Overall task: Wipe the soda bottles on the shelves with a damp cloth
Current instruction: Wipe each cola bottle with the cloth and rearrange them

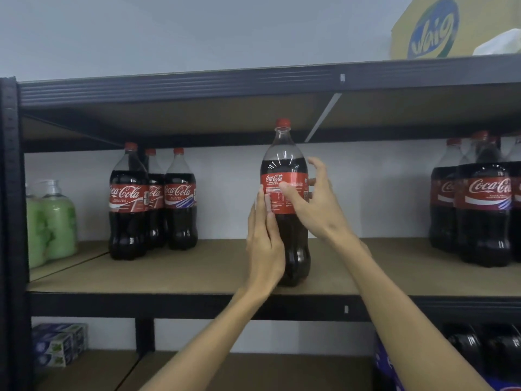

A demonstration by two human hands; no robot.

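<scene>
Two hands on one Coca-Cola bottle, standing upright near the front of the middle shelf.

The left hand [265, 235] lies flat against the bottle's [284, 165] left side with straight fingers; the right hand [313, 201] holds it loosely, thumb on the red label, fingers curved round the right side and partly hidden behind it. The label reads "Coca-Cola"; the smaller print is too fine to read. On the same shelf [197, 275], three more Coca-Cola bottles [128, 210] stand well to the left beside green soap dispensers [59, 218], and a right-hand cluster [483, 210] is cut off by the frame. The cardboard box [406, 38] above shows a blurred blue logo. The boxes below [59, 344] are unreadable.
</scene>
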